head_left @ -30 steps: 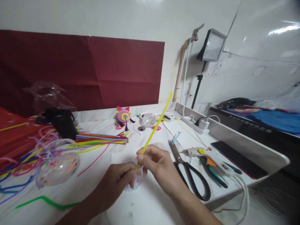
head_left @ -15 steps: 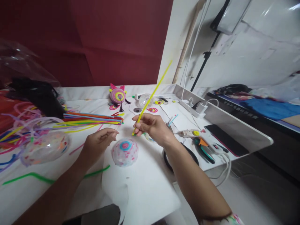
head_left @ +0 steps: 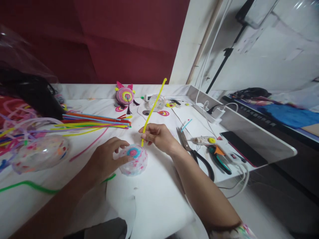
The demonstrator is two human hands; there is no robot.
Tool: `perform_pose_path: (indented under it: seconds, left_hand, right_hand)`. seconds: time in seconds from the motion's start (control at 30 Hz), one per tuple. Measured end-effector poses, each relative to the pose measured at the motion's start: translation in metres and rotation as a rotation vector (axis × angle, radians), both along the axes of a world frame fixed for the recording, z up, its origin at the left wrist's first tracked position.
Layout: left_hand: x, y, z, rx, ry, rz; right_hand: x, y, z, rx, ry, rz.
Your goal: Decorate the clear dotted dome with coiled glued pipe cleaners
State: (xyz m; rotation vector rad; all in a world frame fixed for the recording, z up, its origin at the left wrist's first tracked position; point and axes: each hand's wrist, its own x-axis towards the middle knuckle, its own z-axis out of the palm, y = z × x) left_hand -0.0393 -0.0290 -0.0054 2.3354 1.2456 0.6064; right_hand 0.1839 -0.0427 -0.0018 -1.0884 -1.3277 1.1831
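Note:
My right hand (head_left: 156, 136) pinches a yellow pipe cleaner (head_left: 154, 109) near its lower end, and the rest slants up to the right. That lower end is at the upper right edge of a clear dome (head_left: 137, 166) with pink specks and a blue-and-pink disc on top. At the dome's left side is my left hand (head_left: 109, 157), thumb and fingers apart. Its thumb lies over the front of the dome, while the fingertips reach its upper left edge. Whether they press on it is hard to tell. Under the dome lies white paper (head_left: 154, 199).
Bundled pipe cleaners (head_left: 97, 120) and a speckled clear piece (head_left: 42, 154) lie left. Scissors (head_left: 184, 141), green-handled pliers (head_left: 219, 161) and a black phone-like slab (head_left: 244, 149) are right. A pink eared ornament (head_left: 124, 96) and another clear dome (head_left: 157, 103) stand behind.
My left hand has moved right to the dome, and its fingers have spread. My right hand has shifted slightly left, bringing the pipe cleaner's lower end to the dome. The view has shifted slightly.

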Motion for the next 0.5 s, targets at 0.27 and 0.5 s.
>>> perform_pose_path:
  seconds: [0.27, 0.5]
  left_hand:
    - [-0.001, 0.0, -0.003, -0.085, 0.101, 0.012]
    - [0.0, -0.002, -0.006, -0.109, 0.16, 0.023]
  right_hand:
    - [-0.004, 0.001, -0.006, -0.071, 0.018, 0.055]
    - [-0.009, 0.003, -0.008, -0.105, 0.006, 0.072]
